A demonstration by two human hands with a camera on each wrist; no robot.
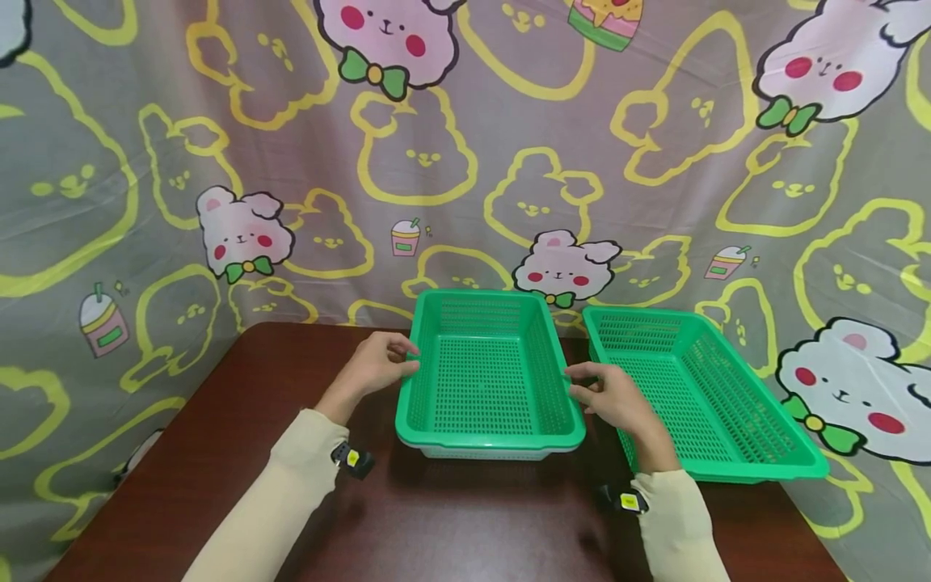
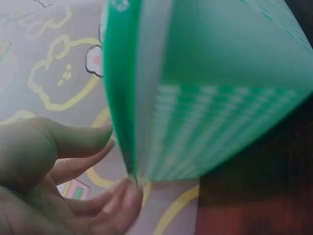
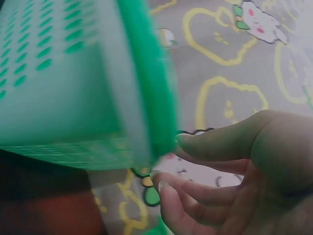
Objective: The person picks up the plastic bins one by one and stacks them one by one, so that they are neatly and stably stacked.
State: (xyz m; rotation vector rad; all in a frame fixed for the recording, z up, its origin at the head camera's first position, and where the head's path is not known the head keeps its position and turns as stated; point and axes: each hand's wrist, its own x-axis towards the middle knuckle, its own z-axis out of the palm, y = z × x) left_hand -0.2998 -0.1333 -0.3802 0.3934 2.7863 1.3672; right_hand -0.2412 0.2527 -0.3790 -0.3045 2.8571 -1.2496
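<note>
I'm flanking the middle green basket (image 1: 483, 386) with the left hand (image 1: 376, 364) and right hand (image 1: 611, 394), both relaxed and unclenched, fingertips about equally near its long sides, while its long axis is running straight away between them

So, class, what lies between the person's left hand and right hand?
A green basket nested in a white basket lies between the left hand and right hand, as the head view shows.
</note>
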